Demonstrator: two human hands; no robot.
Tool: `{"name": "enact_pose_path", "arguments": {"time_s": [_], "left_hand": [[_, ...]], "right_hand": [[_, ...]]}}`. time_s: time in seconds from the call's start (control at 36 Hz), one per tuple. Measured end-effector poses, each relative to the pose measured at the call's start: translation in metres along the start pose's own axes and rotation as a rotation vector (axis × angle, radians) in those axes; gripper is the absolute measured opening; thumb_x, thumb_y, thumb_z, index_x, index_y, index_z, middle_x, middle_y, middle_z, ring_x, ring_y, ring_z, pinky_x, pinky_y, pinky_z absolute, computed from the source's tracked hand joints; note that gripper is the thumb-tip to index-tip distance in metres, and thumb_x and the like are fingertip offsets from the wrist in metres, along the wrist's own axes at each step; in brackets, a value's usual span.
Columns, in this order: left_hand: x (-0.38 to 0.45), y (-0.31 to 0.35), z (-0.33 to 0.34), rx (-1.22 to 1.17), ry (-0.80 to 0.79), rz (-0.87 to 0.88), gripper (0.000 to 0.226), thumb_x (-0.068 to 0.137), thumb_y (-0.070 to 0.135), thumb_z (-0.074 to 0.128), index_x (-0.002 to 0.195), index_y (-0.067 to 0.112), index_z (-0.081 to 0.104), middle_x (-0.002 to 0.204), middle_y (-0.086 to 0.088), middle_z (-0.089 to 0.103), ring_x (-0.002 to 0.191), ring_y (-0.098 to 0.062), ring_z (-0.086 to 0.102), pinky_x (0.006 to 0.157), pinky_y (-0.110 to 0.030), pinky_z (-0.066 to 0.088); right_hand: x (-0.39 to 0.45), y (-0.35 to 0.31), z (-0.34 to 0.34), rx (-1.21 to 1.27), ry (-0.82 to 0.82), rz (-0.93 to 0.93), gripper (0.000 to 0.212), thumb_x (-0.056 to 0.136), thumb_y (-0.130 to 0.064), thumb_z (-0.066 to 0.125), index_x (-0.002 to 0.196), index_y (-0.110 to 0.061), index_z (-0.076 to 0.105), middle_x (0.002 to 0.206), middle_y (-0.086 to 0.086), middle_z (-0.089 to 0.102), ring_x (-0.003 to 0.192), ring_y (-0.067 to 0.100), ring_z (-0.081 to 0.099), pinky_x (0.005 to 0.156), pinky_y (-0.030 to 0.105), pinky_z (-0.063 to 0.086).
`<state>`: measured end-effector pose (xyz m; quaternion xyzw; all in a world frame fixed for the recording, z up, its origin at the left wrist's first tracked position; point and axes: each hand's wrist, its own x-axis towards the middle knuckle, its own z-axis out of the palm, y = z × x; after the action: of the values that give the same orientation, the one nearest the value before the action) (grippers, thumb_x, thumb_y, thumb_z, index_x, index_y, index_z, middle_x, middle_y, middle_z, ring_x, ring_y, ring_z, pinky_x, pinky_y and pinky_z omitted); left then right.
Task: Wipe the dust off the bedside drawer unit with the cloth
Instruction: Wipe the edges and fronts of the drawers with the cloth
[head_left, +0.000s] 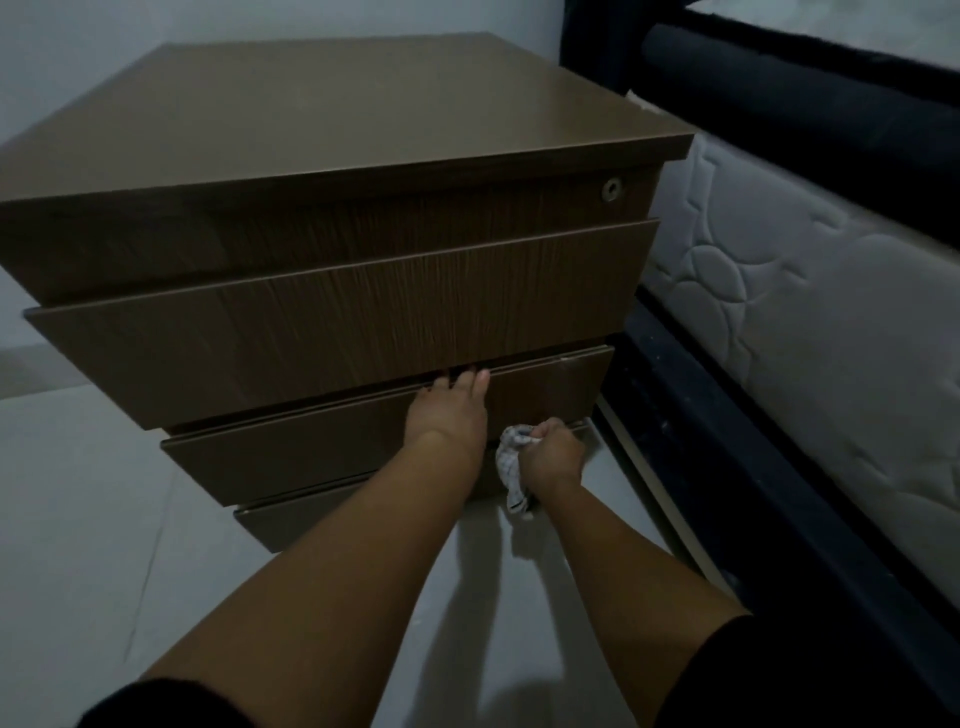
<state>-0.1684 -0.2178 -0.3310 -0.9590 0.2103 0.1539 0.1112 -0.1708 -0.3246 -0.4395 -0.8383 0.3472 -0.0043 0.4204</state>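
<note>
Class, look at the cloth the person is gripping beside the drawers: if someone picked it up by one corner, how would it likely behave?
The cloth would probably hang limp: below the right hand its free end already droops in folds. It seems light, since a loose fist holds it bunched. It is unlikely to roll or slip away, being soft fabric.

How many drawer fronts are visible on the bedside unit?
4. The top front carries the lock, the second juts out below it, the third is under the left hand, and the lowest is partly hidden by the arms.
</note>
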Motion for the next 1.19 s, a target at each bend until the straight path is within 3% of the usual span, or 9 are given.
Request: {"name": "enact_pose_path", "arguments": {"time_s": [0.08, 0.14, 0.22, 0.31, 0.53, 0.72, 0.89, 1.03, 1.19], "left_hand": [[0.000, 0.001, -0.002, 0.005, -0.010, -0.006, 0.089, 0.091, 0.010, 0.055, 0.153, 0.011, -0.009, 0.161, -0.005, 0.004, 0.148, -0.028, 0.012, 0.116, -0.039, 0.025], [-0.002, 0.001, -0.002, -0.009, 0.002, -0.001, 0.088, 0.091, 0.008, 0.054, 0.154, 0.011, -0.008, 0.161, -0.004, 0.005, 0.148, -0.028, 0.012, 0.117, -0.039, 0.024], [-0.005, 0.001, 0.001, -0.045, 0.057, 0.023, 0.082, 0.092, 0.005, 0.049, 0.154, 0.012, -0.004, 0.161, -0.004, 0.008, 0.148, -0.026, 0.014, 0.119, -0.039, 0.019], [-0.007, 0.006, 0.003, -0.043, 0.110, 0.061, 0.082, 0.092, 0.004, 0.048, 0.154, 0.013, -0.005, 0.162, -0.002, 0.000, 0.149, -0.023, 0.007, 0.122, -0.041, 0.012], [0.011, 0.026, -0.002, -0.031, 0.111, 0.093, 0.087, 0.091, 0.006, 0.052, 0.153, 0.013, -0.009, 0.162, -0.003, -0.003, 0.150, -0.023, 0.005, 0.122, -0.041, 0.010], [0.015, 0.028, 0.001, 0.044, 0.123, 0.103, 0.087, 0.091, 0.008, 0.050, 0.153, 0.011, -0.012, 0.162, -0.004, -0.003, 0.148, -0.024, 0.011, 0.121, -0.041, 0.012], [0.021, 0.032, 0.007, 0.030, 0.151, 0.092, 0.083, 0.094, 0.008, 0.046, 0.152, 0.011, -0.013, 0.161, -0.005, -0.004, 0.148, -0.026, 0.008, 0.121, -0.041, 0.012], [0.024, 0.033, 0.009, 0.017, 0.146, 0.083, 0.084, 0.094, 0.008, 0.047, 0.152, 0.011, -0.013, 0.161, -0.005, -0.004, 0.149, -0.026, 0.006, 0.121, -0.042, 0.012], [0.023, 0.032, 0.010, -0.011, 0.152, 0.093, 0.083, 0.093, 0.008, 0.047, 0.152, 0.011, -0.012, 0.161, -0.004, -0.004, 0.148, -0.027, 0.006, 0.121, -0.043, 0.011]], "right_hand": [[-0.014, -0.003, -0.015, 0.139, 0.041, -0.040, 0.024, 0.088, 0.001, 0.051, 0.112, 0.001, 0.053, 0.113, 0.015, 0.060, 0.107, 0.025, 0.058, 0.086, 0.017, 0.043], [-0.022, -0.006, -0.028, 0.293, 0.114, -0.070, 0.021, 0.087, 0.005, 0.050, 0.107, -0.002, 0.054, 0.102, 0.012, 0.056, 0.096, 0.022, 0.056, 0.070, 0.006, 0.039], [-0.030, -0.015, -0.048, 0.319, 0.288, -0.139, 0.018, 0.088, -0.003, 0.049, 0.105, -0.005, 0.055, 0.104, 0.010, 0.055, 0.093, 0.022, 0.055, 0.073, 0.019, 0.037], [-0.031, -0.027, -0.063, 0.303, 0.363, -0.286, 0.018, 0.091, -0.002, 0.047, 0.107, -0.006, 0.054, 0.107, 0.004, 0.044, 0.090, 0.012, 0.046, 0.076, 0.019, 0.035], [0.002, -0.033, -0.068, 0.337, 0.310, -0.179, 0.017, 0.087, 0.006, 0.043, 0.089, -0.009, 0.051, 0.108, 0.011, 0.051, 0.088, 0.017, 0.050, 0.061, 0.010, 0.036], [0.028, -0.005, -0.047, 0.529, 0.283, 0.053, 0.019, 0.083, 0.003, 0.046, 0.097, -0.007, 0.055, 0.114, 0.016, 0.060, 0.103, 0.028, 0.057, 0.095, 0.038, 0.049], [0.038, 0.010, -0.029, 0.540, 0.268, 0.166, 0.011, 0.085, 0.000, 0.049, 0.089, -0.010, 0.049, 0.113, 0.018, 0.060, 0.107, 0.032, 0.057, 0.093, 0.034, 0.046], [0.041, 0.018, -0.026, 0.510, 0.198, 0.253, 0.022, 0.093, 0.000, 0.045, 0.113, 0.003, 0.054, 0.123, 0.019, 0.057, 0.115, 0.029, 0.055, 0.090, 0.028, 0.044], [0.034, 0.017, -0.039, 0.232, 0.086, 0.165, 0.027, 0.091, -0.007, 0.054, 0.116, 0.002, 0.052, 0.125, 0.018, 0.057, 0.116, 0.026, 0.055, 0.084, 0.022, 0.043]]}}
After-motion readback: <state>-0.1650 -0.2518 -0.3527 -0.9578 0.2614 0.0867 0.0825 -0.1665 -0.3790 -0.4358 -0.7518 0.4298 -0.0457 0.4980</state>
